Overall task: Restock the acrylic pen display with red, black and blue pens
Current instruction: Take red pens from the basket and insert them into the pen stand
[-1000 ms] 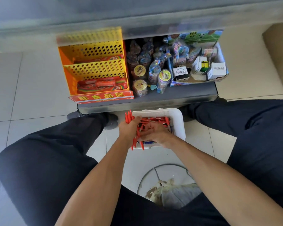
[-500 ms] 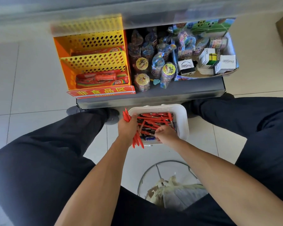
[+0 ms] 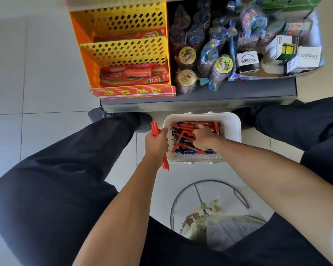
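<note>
Sorting stage, nothing stocked yet.
Left hand [image 3: 156, 143] grips a red pen bundle [image 3: 155, 131]; right hand [image 3: 204, 138], fingers curled, digs in the white basket [image 3: 231, 125]; display unseen.

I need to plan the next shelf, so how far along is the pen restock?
Early. Done: the left hand grips a bundle of red pens. In hand: the right hand digs among the mixed pens in the white basket on the floor. Left: black and blue pens are still in the basket, and the acrylic display isn't in view.
</note>
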Demonstrator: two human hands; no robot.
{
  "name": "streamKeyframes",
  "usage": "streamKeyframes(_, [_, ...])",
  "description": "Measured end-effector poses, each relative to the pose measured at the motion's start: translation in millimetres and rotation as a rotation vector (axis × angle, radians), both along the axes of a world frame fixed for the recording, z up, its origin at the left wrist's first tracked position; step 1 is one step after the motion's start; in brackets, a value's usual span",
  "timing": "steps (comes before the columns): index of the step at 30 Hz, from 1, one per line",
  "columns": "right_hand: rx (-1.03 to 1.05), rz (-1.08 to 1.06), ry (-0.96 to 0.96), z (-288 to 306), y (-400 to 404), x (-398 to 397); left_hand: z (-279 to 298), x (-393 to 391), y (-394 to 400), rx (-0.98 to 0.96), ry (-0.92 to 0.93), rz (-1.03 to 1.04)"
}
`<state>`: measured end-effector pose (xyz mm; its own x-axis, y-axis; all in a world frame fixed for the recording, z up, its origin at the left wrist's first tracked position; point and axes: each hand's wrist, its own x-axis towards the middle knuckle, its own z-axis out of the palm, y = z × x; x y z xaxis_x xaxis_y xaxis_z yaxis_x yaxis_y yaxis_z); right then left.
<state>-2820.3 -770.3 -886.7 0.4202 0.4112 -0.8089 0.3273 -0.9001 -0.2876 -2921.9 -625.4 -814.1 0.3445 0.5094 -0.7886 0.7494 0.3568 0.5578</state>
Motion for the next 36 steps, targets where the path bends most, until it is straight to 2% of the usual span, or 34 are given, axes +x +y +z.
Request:
streamKeyframes(3, [0.019, -0.024, -0.004, -3.6, 2.2, -0.8, -3.0, -3.1, 2.6, -0.007, 0.009, -0.001])
streamKeyframes(7, [0.119, -0.186, -0.096, -6.2, -4.4, -7.5, -6.4, -4.7, 5.6, -0.025, 0.014, 0.005])
streamKeyframes(10, [0.109, -0.218, -0.096, 0.3, -10.4, -12.2, -6.1, -4.3, 6.2, -0.024, 0.019, 0.009])
streamKeyframes(15, [0.052, -0.308, 0.002, 17.4, -16.6, -15.3, 1.2, -2.5, 2.7, -0.035, 0.0, 0.005])
streamKeyframes(18, [0.037, -0.419, 0.13, 28.0, -22.2, -16.1, 7.0, -0.5, -1.1, -0.017, -0.008, -0.019])
streamKeyframes(22, [0.201, -0.635, 0.293, 45.5, -28.0, -20.9, 16.1, 3.4, -10.4, 0.071, 0.005, -0.048])
streamKeyframes(25, [0.374, -0.732, 0.321, 66.2, -26.2, -28.0, 23.3, 9.9, -19.5, 0.093, -0.013, -0.045])
streamKeyframes(30, [0.561, -0.762, 0.424, 96.5, -26.5, -40.0, 36.4, 22.1, -32.3, 0.169, -0.021, -0.099])
streamKeyframes(33, [0.581, -0.755, 0.428, 99.6, -33.0, -45.5, 38.6, 23.5, -33.0, 0.213, -0.003, -0.118])
streamKeyframes(36, [0.568, -0.76, 0.521, 96.5, -37.2, -45.4, 36.4, 22.9, -34.6, 0.223, 0.0, -0.143])
